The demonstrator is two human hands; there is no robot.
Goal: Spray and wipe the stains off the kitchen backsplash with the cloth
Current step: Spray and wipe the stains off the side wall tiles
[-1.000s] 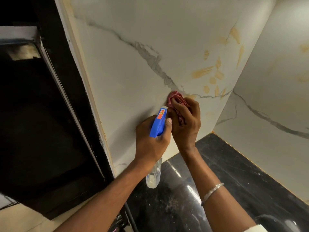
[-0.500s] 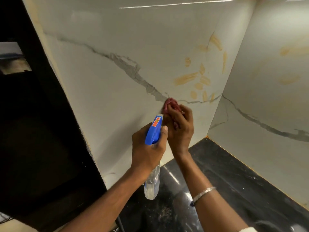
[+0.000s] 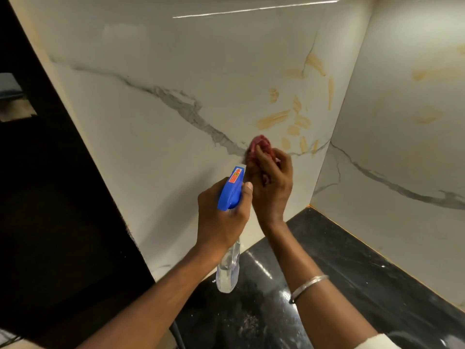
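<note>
The white marble backsplash (image 3: 176,59) carries several yellow-orange smears (image 3: 274,118) right of centre, and more on the right-hand wall (image 3: 427,114). My right hand (image 3: 273,182) presses a bunched red cloth (image 3: 260,144) against the wall, just left of and below the smears. My left hand (image 3: 221,217) grips a clear spray bottle (image 3: 229,270) with a blue trigger head (image 3: 231,188), its nozzle pointing at the wall beside the cloth. Most of the cloth is hidden under my fingers.
A glossy black countertop (image 3: 352,268) runs along the bottom of both walls and meets them in a corner at the right. A dark cabinet or appliance (image 3: 50,197) fills the left side. A silver bangle (image 3: 309,283) sits on my right wrist.
My view has tilted upward, so both hands sit lower in frame. The cloth stays on the wall beside the grey vein, and the bottle remains held the same way.
</note>
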